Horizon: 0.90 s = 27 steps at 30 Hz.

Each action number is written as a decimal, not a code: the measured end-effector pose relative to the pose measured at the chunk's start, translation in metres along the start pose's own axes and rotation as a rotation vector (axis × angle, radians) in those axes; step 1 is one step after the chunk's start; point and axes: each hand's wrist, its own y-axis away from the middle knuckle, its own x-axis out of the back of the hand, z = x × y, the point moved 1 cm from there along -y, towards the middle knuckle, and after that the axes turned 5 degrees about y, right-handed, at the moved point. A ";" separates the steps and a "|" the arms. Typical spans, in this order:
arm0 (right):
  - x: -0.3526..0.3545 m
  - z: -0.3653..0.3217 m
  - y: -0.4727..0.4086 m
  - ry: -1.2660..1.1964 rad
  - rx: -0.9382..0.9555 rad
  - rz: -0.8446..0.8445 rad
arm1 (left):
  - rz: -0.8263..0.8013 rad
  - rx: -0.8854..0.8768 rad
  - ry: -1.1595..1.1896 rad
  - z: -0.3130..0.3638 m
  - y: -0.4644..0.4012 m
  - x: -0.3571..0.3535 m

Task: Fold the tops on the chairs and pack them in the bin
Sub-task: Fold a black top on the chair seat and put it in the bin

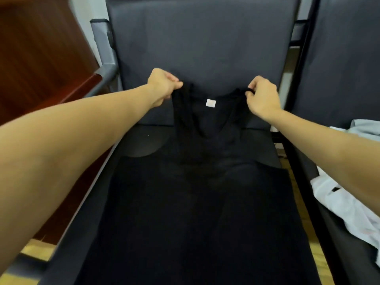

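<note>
Two chairs, the nearer chair bearing a black top spread flat along its seat. Left hand and right hand each pinch a shoulder strap (spreading stage, I judge); next comes the first fold. No bin shows.

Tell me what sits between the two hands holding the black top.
In the head view, between the left hand and right hand runs the black top's neckline with its white label, against the chair backrest.
</note>
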 end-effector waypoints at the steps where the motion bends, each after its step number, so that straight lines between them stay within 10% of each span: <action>1: 0.001 -0.002 -0.006 0.001 0.004 0.046 | 0.031 -0.014 0.064 0.004 -0.005 -0.003; 14: 0.016 -0.009 0.002 -0.071 -0.054 0.052 | 0.014 -0.023 0.037 -0.016 0.008 0.017; 27: 0.112 -0.039 0.183 -0.171 0.063 -0.018 | -0.195 -0.094 -0.044 -0.002 0.212 0.109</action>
